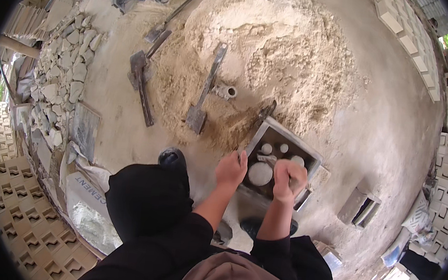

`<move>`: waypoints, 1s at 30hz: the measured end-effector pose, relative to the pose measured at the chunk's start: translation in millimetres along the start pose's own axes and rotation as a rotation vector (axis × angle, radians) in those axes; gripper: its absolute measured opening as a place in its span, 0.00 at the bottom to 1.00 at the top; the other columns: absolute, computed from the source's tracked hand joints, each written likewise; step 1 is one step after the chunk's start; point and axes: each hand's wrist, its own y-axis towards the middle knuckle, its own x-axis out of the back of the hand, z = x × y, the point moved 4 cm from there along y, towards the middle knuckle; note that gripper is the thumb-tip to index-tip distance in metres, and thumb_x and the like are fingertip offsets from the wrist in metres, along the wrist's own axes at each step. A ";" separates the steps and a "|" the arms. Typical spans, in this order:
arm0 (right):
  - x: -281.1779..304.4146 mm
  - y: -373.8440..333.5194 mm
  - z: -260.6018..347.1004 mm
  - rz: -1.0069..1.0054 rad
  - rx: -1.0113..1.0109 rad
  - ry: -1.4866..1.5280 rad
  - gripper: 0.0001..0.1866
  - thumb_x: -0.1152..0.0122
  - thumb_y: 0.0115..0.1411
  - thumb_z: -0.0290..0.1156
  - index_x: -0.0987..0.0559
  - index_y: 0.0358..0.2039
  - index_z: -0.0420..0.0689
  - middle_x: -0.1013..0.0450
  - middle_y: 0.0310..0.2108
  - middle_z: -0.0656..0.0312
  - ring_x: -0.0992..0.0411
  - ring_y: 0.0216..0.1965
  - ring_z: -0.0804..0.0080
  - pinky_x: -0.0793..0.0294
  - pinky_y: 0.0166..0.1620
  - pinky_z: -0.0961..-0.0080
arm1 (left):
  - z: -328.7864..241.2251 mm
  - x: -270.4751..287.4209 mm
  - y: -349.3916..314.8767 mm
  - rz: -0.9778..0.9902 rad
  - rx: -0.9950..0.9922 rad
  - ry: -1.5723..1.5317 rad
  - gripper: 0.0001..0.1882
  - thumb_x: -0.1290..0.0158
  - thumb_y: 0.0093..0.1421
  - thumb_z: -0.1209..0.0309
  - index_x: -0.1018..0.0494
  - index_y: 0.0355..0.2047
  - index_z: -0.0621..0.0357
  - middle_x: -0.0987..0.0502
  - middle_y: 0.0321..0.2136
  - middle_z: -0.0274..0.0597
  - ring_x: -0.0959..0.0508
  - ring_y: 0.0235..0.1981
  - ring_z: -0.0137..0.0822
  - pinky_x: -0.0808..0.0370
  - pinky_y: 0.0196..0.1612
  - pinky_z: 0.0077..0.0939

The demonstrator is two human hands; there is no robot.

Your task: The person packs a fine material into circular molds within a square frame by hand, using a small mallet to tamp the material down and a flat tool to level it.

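A rectangular metal mould box stands on the floor in front of me, with one large and several smaller pale round discs inside. My left hand is closed at the box's left edge, its thumb up; the rim seems to lie under its fingers. Above the box's right half, my right hand is closed in a fist round a tool whose handle is mostly hidden. A small flat grey blade sticks out to its left over the large disc, and looks like a trowel's.
Beyond the box rises a big heap of sandy mix. A shovel lies on its near side, with more long-handled tools to the left. Broken stones are piled far left. A hollow block stands right. Stacked blocks line the sides.
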 end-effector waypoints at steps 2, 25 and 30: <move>-3.8 4.0 -9.4 0.012 -0.135 -0.027 0.07 0.52 0.43 0.16 0.35 0.12 0.35 0.40 0.10 0.61 0.43 0.12 0.76 0.48 0.16 0.80 | 2.6 -3.5 2.6 0.038 -0.004 0.009 0.23 0.64 0.58 0.52 0.31 0.24 0.58 0.27 0.24 0.52 0.27 0.29 0.52 0.31 0.32 0.45; 27.4 -21.0 4.3 -0.503 0.112 -0.265 0.10 0.59 0.49 0.19 0.35 0.12 0.39 0.42 0.08 0.67 0.46 0.11 0.85 0.52 0.13 0.85 | 8.4 -11.2 -0.1 -0.039 -0.029 0.022 0.25 0.65 0.58 0.50 0.29 0.24 0.58 0.26 0.21 0.51 0.26 0.26 0.52 0.30 0.30 0.44; 9.1 -5.2 3.5 -0.322 -0.120 -0.032 0.10 0.55 0.45 0.18 0.37 0.10 0.40 0.39 0.09 0.66 0.43 0.11 0.82 0.49 0.15 0.84 | 12.8 -7.9 6.0 -0.003 -0.028 0.023 0.25 0.65 0.58 0.50 0.28 0.25 0.58 0.26 0.22 0.52 0.26 0.27 0.52 0.29 0.31 0.43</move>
